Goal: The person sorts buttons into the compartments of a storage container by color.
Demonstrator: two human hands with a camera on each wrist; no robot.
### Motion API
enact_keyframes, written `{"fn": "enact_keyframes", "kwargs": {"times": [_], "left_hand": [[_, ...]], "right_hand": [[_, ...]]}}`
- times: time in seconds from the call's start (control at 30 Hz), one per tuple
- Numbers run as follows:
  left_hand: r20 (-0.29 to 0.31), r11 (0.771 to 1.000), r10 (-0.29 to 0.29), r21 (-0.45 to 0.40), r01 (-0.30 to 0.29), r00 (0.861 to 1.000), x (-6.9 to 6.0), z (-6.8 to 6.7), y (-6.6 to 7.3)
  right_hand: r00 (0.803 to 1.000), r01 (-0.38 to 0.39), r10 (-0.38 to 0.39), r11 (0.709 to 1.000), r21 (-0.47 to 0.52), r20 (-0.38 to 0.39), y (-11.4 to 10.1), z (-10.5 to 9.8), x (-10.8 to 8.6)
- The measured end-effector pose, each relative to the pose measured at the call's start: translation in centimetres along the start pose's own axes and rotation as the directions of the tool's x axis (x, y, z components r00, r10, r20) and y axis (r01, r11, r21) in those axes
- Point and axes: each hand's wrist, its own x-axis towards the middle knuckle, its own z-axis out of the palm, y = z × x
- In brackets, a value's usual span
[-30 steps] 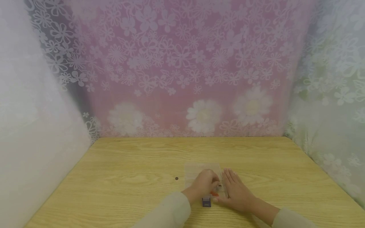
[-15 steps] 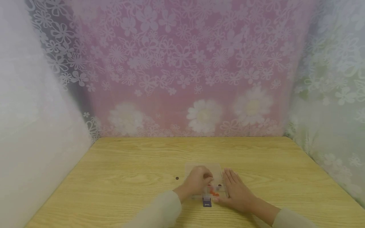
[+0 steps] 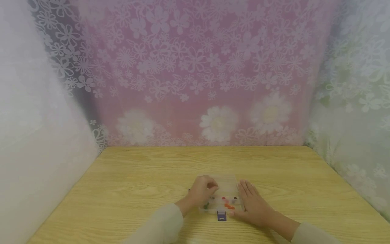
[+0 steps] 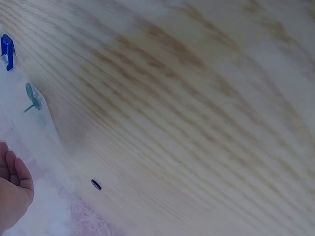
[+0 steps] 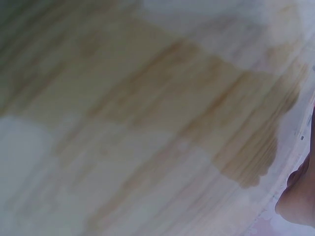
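A clear plastic box (image 3: 210, 210) with a blue-purple latch (image 3: 221, 216) lies on the table with its clear lid (image 3: 226, 184) raised behind it. Inside, in compartments, are orange pieces (image 3: 229, 206), a red piece (image 3: 223, 198), a dark piece (image 3: 235, 198) and a green thumbtack (image 4: 32, 97). Above the box's left side is my left hand (image 3: 201, 189), thumb and forefinger brought together; whether something tiny is between them is hidden. My right hand (image 3: 255, 207) rests along the box's right side, fingers straight, thumb near the front edge.
A small dark disc (image 4: 96, 185) lies on the wood-grain table (image 3: 137, 183) left of the box. Flowered curtains (image 3: 195, 67) hang at the back and sides of the table.
My left hand has moved left from the box's right compartments to its left side, uncovering the red, orange and dark pieces. The right hand has stayed in place.
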Motion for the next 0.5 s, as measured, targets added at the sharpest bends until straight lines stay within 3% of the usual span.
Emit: {"fn": "enact_keyframes", "kwargs": {"times": [0.5], "left_hand": [[-0.034, 1.0, -0.023, -0.017, 0.022, 0.999, -0.9, -1.7, -1.5]], "right_hand": [[1.0, -0.011, 0.011, 1.0, 0.006, 0.009, -0.4, -0.4, 0.0]]}}
